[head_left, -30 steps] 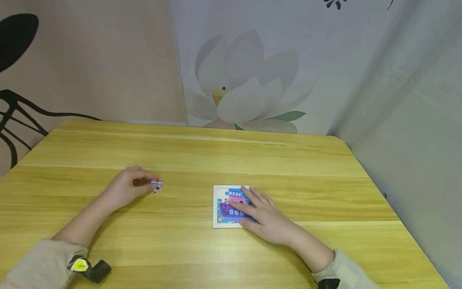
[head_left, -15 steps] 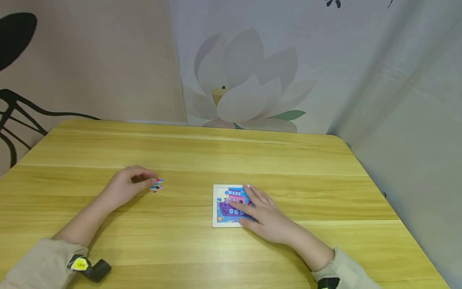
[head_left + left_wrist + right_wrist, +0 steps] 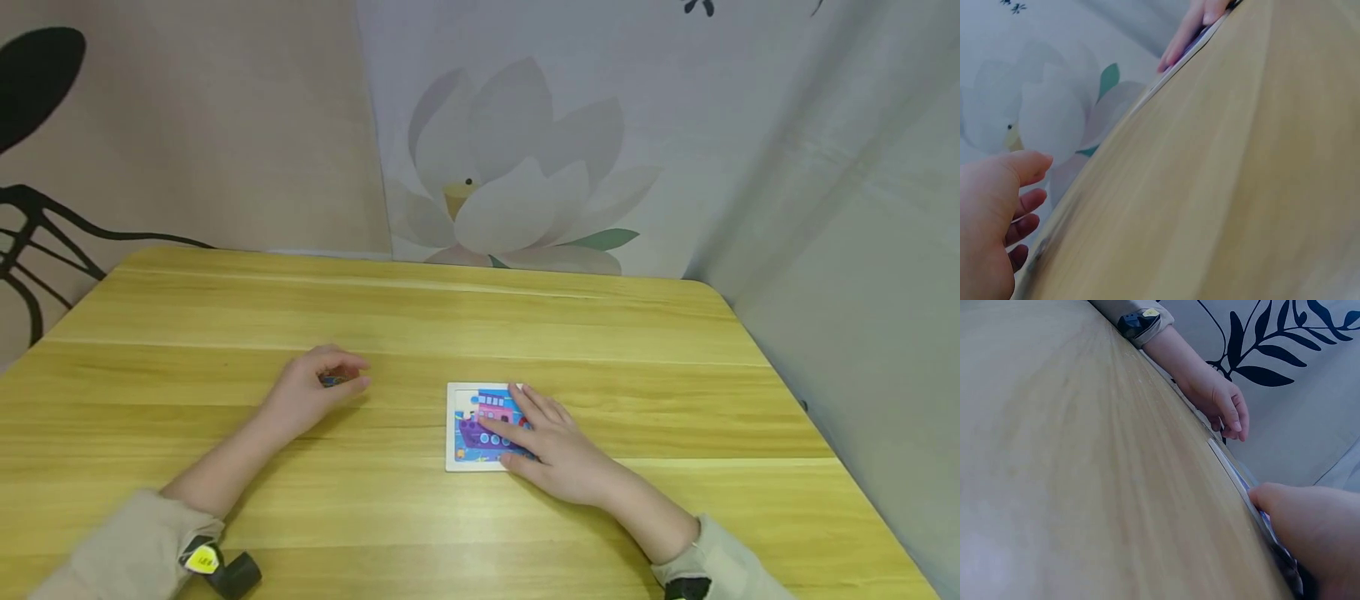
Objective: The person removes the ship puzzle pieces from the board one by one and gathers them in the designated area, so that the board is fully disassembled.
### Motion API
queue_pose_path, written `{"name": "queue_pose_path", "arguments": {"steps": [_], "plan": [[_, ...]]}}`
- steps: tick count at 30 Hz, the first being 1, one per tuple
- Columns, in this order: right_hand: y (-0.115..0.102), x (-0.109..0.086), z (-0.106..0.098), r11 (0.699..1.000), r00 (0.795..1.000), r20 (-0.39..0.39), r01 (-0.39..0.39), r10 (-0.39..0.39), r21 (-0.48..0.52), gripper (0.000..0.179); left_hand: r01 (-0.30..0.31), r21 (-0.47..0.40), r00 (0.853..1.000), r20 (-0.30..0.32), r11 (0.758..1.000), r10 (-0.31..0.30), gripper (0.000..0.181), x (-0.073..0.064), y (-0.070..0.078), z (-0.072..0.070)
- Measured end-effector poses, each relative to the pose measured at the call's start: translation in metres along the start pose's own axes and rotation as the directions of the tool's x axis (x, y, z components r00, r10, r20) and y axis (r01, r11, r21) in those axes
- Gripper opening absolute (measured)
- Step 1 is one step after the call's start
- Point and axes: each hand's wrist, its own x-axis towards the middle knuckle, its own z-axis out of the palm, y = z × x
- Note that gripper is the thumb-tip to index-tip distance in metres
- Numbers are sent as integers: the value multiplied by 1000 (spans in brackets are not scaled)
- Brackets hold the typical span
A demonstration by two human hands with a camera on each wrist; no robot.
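Note:
My left hand (image 3: 322, 390) is above the table at left of centre, fingers loosely bent, thumb and forefinger apart. Through the gap between them, small blue-and-red jigsaw pieces (image 3: 332, 379) show, mostly hidden by the hand. In the left wrist view, the left hand (image 3: 997, 212) has nothing between its fingertips. My right hand (image 3: 551, 446) lies with spread fingers on a white-framed jigsaw puzzle (image 3: 452, 433), covering its right side. The visible picture is a purple and pink ship on blue, with a pale gap at upper left.
A wooden table (image 3: 405, 517) carries everything. Behind it hangs a curtain (image 3: 517, 142) printed with a large flower. Each sleeve has a dark wrist camera (image 3: 238, 575) strapped on.
My left hand has let go of the jigsaw pieces and moved right, now overlapping them. The right hand stays on the puzzle.

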Motion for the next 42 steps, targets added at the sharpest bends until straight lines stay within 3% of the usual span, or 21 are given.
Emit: {"name": "queue_pose_path", "arguments": {"steps": [11, 18, 30, 42], "plan": [[1, -3, -1, 1000, 1000, -2, -4, 4, 3, 47, -72, -30, 996, 44, 997, 74, 23, 8, 14, 29], [2, -3, 1, 1000, 1000, -9, -8, 8, 2, 47, -65, -89, 995, 70, 994, 72, 22, 12, 25, 46], [1, -1, 1, 1000, 1000, -3, -15, 15, -1, 48, -138, -55, 984, 108, 989, 143, 22, 21, 36, 68], [-1, 1, 0, 1000, 1000, -4, -1, 1, -2, 48, -189, 49, 973, 147, 981, 180, 20, 30, 46, 83]]}}
